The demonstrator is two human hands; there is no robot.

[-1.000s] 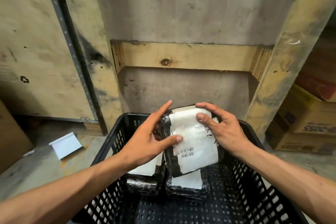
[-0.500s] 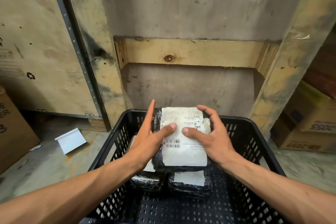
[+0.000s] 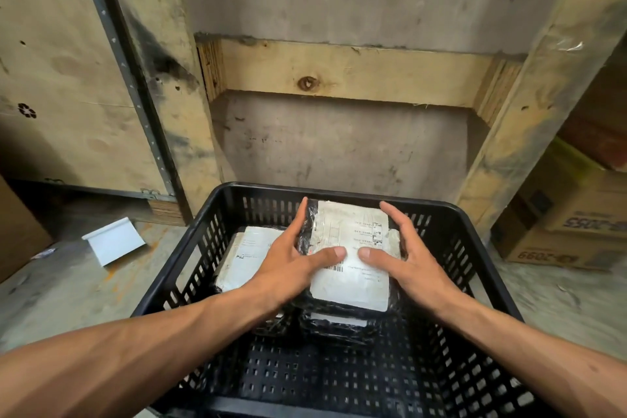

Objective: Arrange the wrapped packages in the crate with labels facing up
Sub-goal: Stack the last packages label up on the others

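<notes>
A black plastic crate [image 3: 451, 214] stands on the floor in front of me. Both hands hold a black-wrapped package [image 3: 353, 241] with its white label facing up, inside the crate at its far right. My left hand [image 3: 291, 265] grips the package's left edge, thumb on the label. On the right edge sits my right hand [image 3: 407, 261], thumb also on the label. This package rests on top of another wrapped package [image 3: 336, 322]. A third package [image 3: 244, 254], label up, lies to the left, partly hidden by my left hand.
A wooden crate wall with a cross beam [image 3: 353, 75] rises right behind the black crate. Cardboard boxes [image 3: 570, 224] stand at the right. A white folded piece [image 3: 113, 243] lies on the concrete floor at the left. The crate's near half is bare floor grid.
The held package went from tilted up toward me to flat, and both hands lowered it into the crate onto the lower package.
</notes>
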